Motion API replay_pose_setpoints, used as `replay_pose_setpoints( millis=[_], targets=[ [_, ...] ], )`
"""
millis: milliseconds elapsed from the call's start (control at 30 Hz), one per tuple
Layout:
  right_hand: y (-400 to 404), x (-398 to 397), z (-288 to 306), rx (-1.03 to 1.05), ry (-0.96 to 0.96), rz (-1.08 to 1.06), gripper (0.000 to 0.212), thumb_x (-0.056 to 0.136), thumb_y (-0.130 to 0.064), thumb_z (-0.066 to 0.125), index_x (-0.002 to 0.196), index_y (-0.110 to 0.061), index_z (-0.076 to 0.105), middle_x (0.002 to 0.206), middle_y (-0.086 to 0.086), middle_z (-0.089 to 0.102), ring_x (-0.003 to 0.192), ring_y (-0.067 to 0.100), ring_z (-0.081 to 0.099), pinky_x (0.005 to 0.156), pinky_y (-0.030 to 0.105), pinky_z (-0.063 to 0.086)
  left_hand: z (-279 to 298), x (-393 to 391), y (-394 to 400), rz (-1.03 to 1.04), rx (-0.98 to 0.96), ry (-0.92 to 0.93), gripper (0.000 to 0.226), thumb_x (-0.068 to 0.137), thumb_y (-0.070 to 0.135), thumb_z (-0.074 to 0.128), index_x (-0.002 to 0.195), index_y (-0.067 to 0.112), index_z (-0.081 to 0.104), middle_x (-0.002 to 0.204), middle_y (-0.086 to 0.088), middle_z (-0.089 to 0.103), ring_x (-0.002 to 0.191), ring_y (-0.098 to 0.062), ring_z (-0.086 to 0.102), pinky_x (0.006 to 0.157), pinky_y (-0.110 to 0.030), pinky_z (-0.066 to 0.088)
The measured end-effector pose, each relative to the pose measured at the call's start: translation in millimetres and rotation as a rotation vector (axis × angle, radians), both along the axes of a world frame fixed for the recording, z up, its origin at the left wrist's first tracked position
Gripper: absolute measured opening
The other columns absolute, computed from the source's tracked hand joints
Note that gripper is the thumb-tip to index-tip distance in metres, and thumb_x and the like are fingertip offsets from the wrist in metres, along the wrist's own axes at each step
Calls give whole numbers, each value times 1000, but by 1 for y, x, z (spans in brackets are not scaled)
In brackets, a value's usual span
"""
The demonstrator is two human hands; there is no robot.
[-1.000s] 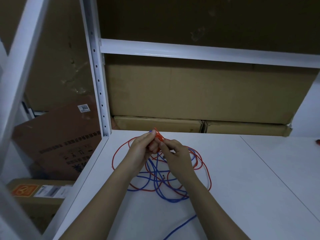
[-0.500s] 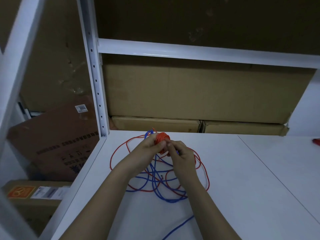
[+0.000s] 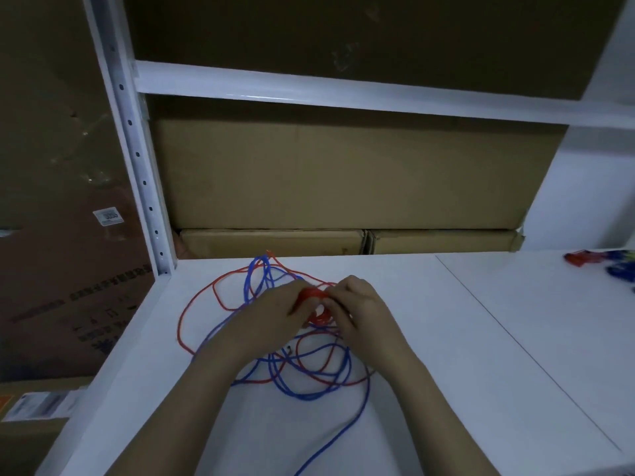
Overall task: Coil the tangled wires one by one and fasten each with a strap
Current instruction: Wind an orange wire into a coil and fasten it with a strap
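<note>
We see both hands meeting over the white table (image 3: 446,338), each gripping the same small red wire coil (image 3: 313,294) between them. The left hand (image 3: 275,312) has its fingers curled round the coil's left side, and the right hand (image 3: 360,309) pinches the coil's right side with bent fingers. Just below the coil, a few more red loops show between the two hands. The loose rest of the red wire (image 3: 192,304) sprawls out to the left of the left hand and under both wrists, tangled with a blue wire (image 3: 309,395) whose loops lie beneath the forearms and rise beyond the left hand. One blue strand trails back toward us, right of the right forearm. Far off to the right of the right hand lie small red and blue items (image 3: 599,261), too blurred to name. Beyond the hands stand cardboard boxes (image 3: 336,173) under a white shelf rail (image 3: 343,89).
</note>
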State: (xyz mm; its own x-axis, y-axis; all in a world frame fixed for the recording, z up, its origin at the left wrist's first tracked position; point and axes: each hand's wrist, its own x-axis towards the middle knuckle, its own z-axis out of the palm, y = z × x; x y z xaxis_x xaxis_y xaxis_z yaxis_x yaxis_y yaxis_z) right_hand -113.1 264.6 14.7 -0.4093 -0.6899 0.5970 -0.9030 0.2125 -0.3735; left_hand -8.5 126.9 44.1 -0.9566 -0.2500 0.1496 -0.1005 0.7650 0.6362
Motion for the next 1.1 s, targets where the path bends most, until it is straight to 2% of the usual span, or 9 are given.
replay_pose_setpoints(
  millis=[100, 200, 300, 433, 533, 700, 833, 1000, 1100],
  targets=[
    [22, -13, -1, -14, 3, -29, 29, 95, -21, 46, 95, -6, 70, 85, 4, 57, 82, 12, 48, 73, 15, 34, -6, -17, 19, -39, 22, 25, 26, 102, 34, 37, 111, 20, 57, 97, 8, 60, 87, -8, 59, 76, -15, 45],
    [56, -22, -7, -184, -247, -110, 20, 96, -12, 51, 99, -9, 71, 89, -7, 59, 85, -2, 54, 78, 9, 40, -9, -44, 52, -80, 141, 102, 21, 103, 24, 39, 109, 13, 55, 97, 2, 60, 77, -2, 59, 69, -6, 43],
    [86, -26, -16, -321, -491, -183, 24, 101, -14, 43, 95, -19, 66, 87, -13, 65, 87, 4, 61, 80, 28, 52, -12, -67, 96, -99, 342, 153, 22, 103, 20, 38, 100, 9, 57, 91, -9, 65, 70, -8, 67, 65, -16, 53],
    [125, -40, -29, -468, -676, -241, 32, 103, -34, 30, 110, -23, 60, 102, -5, 66, 98, 15, 64, 84, 47, 55, -28, -104, 161, 8, 278, 247, 19, 102, 19, 40, 93, 16, 57, 88, 0, 62, 83, -17, 60, 77, -25, 48],
    [172, -58, -27, -452, -683, -263, 34, 102, -37, 30, 121, -21, 54, 110, -7, 63, 103, 10, 62, 89, 42, 54, -34, -138, 211, 48, 305, 292, 19, 101, 22, 43, 92, 20, 60, 83, 10, 61, 80, -8, 59, 69, -8, 43],
    [283, -107, -21, -212, -480, -454, 30, 103, -24, 32, 126, -17, 50, 107, -4, 63, 96, 13, 63, 85, 30, 51, -42, -191, 314, -21, 502, 217, 25, 101, 26, 42, 91, 20, 64, 83, 8, 66, 74, -1, 63, 68, -11, 46],
    [379, -154, -21, -50, -312, -594, 26, 99, -10, 39, 119, -16, 55, 98, -6, 58, 87, 12, 58, 75, 22, 42, -49, -230, 399, -160, 380, 139, 30, 103, 30, 37, 91, 23, 64, 95, 3, 64, 84, -7, 59, 73, -17, 42],
    [458, -202, -26, 103, -313, -490, 28, 93, 4, 43, 116, -7, 57, 102, 6, 62, 79, 11, 52, 72, 17, 37, -47, -269, 468, -287, 91, -30, 30, 104, 38, 24, 109, 18, 46, 92, -3, 65, 77, -18, 63, 70, -37, 50],
    [488, -233, -27, 34, -343, -455, 26, 95, 5, 41, 113, -4, 57, 94, 4, 60, 76, 12, 52, 67, 11, 36, -41, -303, 491, -350, 24, -69, 36, 104, 38, 21, 107, 13, 46, 85, -5, 62, 71, -20, 59, 63, -35, 44]
  ],
)
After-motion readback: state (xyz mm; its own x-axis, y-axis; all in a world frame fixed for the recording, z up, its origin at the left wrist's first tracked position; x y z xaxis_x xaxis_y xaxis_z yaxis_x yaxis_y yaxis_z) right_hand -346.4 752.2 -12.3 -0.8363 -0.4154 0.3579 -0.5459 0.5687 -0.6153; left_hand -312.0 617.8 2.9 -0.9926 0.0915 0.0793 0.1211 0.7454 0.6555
